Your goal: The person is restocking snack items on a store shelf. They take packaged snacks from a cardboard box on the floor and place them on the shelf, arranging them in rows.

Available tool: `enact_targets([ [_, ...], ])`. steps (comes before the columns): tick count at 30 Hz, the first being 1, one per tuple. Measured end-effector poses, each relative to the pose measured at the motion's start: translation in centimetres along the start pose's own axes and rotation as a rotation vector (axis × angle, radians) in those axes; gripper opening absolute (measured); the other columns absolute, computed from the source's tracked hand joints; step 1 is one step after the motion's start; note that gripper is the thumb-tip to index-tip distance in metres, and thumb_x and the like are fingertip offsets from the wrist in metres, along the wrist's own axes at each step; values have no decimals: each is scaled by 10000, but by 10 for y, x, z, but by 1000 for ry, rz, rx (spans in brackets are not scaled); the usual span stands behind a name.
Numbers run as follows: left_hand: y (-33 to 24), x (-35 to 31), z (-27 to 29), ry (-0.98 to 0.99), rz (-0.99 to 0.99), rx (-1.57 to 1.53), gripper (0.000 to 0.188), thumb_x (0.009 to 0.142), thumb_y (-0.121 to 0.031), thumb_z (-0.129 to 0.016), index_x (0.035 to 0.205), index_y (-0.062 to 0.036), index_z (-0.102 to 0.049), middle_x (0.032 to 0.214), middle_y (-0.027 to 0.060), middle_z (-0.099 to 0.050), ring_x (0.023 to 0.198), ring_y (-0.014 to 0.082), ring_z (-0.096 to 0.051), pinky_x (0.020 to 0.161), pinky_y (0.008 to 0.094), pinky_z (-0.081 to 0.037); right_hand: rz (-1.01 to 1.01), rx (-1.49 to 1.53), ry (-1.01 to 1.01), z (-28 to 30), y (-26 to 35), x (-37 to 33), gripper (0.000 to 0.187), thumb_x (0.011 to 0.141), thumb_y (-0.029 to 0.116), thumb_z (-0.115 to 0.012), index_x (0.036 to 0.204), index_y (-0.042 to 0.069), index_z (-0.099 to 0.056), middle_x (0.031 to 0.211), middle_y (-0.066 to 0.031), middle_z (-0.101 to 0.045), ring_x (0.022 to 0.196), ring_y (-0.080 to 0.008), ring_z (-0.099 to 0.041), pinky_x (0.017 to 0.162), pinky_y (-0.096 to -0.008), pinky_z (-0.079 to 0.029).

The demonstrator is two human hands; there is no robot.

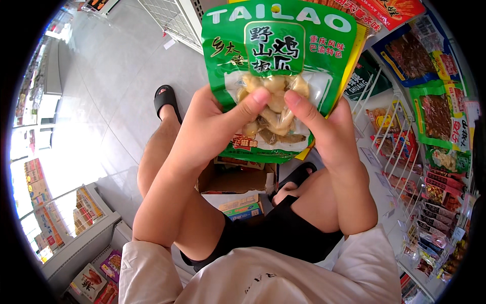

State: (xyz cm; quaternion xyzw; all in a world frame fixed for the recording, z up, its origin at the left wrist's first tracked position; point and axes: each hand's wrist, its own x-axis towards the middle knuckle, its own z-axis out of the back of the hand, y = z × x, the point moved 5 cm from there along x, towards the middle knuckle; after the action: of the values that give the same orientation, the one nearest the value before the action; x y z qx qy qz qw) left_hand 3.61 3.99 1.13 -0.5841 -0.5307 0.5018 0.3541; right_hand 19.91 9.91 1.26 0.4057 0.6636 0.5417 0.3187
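A green snack pouch (329,71) with a clear window is held up in front of me, its pale chicken feet (276,104) showing through the plastic. My left hand (215,119) grips its lower left side, thumb pressed on the window. On the right side my right hand (324,124) grips it the same way, the two thumbs slightly apart. Fingers of both hands are hidden behind the pouch. A yellow edge (360,48) shows behind the pouch's right side, seemingly of another package; whether I hold that too I cannot tell.
An open cardboard box (233,183) stands on the floor between my feet, with small coloured boxes (243,207) nearer me. Wire-fronted shelves of packaged snacks (433,111) rise at the right. More shelving (76,238) stands at the left, beyond the grey tiled floor (116,91).
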Motion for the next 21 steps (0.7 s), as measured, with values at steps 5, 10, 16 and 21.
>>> enact_targets([
  [5, 2, -1, 6, 48, -14, -37, 376, 1014, -283, -659, 1222, 30, -646, 1081, 49, -712, 953, 98, -641, 825, 269, -525, 29, -21, 24, 0, 1, 0, 296, 958, 172, -722, 1186, -7, -662, 1085, -32, -708, 959, -90, -636, 828, -257, -513],
  [10, 5, -4, 10, 39, -96, -20, 373, 1019, -289, -651, 1220, 24, -649, 1065, 34, -707, 927, 81, -625, 797, 252, -512, 62, 26, 39, -7, -1, 0, 290, 964, 180, -717, 1178, -9, -668, 1076, -30, -709, 957, -84, -628, 824, -253, -505],
  [16, -2, -7, 26, -56, -109, 81, 331, 1014, -299, -658, 1164, -5, -682, 1006, 7, -709, 852, 58, -618, 731, 233, -502, 83, -98, 5, -6, -3, 3, 332, 970, 264, -721, 1176, 8, -673, 1046, -12, -703, 920, -81, -619, 813, -245, -498],
  [21, -24, -9, 56, -414, -226, -101, 351, 997, -340, -670, 1161, -30, -675, 1056, 63, -731, 921, 132, -704, 802, 269, -560, 42, 328, -241, 10, -5, 10, 519, 982, 361, -689, 1344, 19, -540, 1271, -37, -619, 1151, -132, -589, 971, -321, -485],
])
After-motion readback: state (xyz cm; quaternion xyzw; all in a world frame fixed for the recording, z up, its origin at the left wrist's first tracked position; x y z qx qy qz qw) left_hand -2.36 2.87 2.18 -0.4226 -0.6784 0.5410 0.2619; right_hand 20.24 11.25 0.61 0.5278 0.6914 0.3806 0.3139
